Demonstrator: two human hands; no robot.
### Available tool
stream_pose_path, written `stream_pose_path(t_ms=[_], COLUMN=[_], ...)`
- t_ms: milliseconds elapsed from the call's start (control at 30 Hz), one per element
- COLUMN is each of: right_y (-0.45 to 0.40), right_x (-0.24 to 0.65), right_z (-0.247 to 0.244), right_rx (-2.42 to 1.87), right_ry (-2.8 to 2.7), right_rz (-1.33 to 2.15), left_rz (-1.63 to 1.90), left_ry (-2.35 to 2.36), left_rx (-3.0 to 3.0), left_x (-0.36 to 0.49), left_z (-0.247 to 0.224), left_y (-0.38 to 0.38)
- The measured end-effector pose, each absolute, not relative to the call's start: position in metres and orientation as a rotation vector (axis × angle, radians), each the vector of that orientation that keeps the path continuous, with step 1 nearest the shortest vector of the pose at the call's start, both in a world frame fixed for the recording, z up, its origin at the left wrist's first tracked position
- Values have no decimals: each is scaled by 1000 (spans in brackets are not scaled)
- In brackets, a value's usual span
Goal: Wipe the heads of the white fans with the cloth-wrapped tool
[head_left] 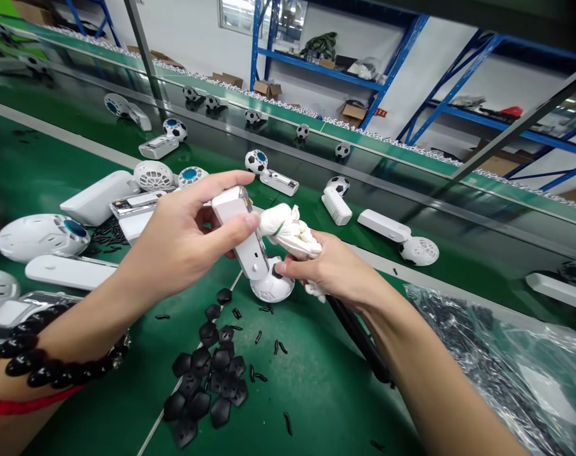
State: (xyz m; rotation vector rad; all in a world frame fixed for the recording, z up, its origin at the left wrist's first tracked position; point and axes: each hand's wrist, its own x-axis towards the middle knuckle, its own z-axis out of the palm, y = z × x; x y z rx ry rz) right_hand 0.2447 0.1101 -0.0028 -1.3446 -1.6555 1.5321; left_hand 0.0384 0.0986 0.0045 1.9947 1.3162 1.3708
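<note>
My left hand (185, 234) grips the white body of a hinged device (249, 244), thumb on its near side and fingers behind. The device's round white head (272, 286) rests low, close to the green surface. My right hand (332, 269) is closed around a cloth-wrapped tool (290, 231), white and tied with a green band. Its black handle (358, 342) runs down under my right forearm. My right thumb touches the round head beside a dark patch on it. Below lie several black pentagon pieces (221, 380) and small black curved bits (281, 347).
More white devices (43, 237) crowd the left side. Several with football-patterned heads (256, 161) sit along the green conveyor (211, 152). A clear plastic bag (497, 361) of dark parts lies at the right. Blue shelves (326, 66) stand behind.
</note>
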Motion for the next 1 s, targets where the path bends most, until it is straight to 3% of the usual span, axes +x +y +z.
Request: stream_pose_path(t_ms=[433,567,767,867,1000], right_y=[117,91,41,30,29], right_x=[248,261,274,267,267], right_z=[0,8,13,-1,-8], right_rx=[-1382,-1526,-1391,-1389,-1369], right_ry=[-1798,-1930,-2349,-2248,-2540], right_rz=[1419,813,-180,-347,-397], left_rz=[1370,1396,1350,1386,1406], left_ry=[1342,1349,1380,1382,1376], left_rx=[1968,1937,1929,1912,1865], left_x=[36,33,33,34,34], left_z=[1,0,0,-1,-1], left_y=[101,103,105,105,107])
